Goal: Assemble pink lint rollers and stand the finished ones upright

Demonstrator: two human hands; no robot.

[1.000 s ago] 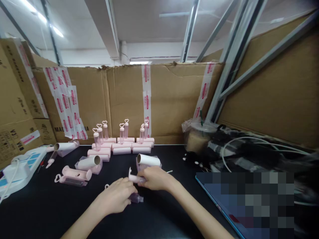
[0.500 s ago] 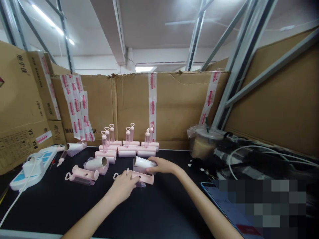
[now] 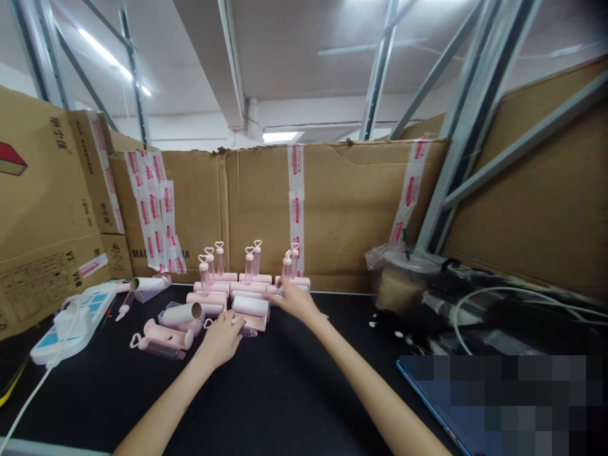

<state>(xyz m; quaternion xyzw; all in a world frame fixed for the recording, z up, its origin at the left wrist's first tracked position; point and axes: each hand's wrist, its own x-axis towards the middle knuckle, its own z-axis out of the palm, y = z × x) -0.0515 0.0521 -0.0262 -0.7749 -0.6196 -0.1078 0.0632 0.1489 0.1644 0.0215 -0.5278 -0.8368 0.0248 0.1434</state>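
The pink half-shell cover [image 3: 256, 322] lies near the middle of the surface [image 3: 294, 392], somewhat closer to the far edge than to the near one. Its long axis runs roughly parallel to the far edge, dipping slightly toward the near edge at its right end. The left hand [image 3: 222, 340] is the nearer of the two, its fingers resting over the cover's left end; whether they pinch it or only press on it, I cannot tell. A clear handle [image 3: 249, 332] shows along the cover's near side, partly under those fingers.

Just beyond the cover, toward the far edge, the white roll [image 3: 251, 307] lies almost parallel to it. The right hand [image 3: 297, 303] is past the roll's right end and farther from the near edge, fingers bent and pointing left; what they grasp, if anything, is hidden.

Behind, pink rollers [image 3: 249, 288] line the far edge with upright handles [image 3: 204, 277]. Toward the left edge lies another white roll [image 3: 180, 313]; toward the right edge stands a lidded cup [image 3: 401, 285].
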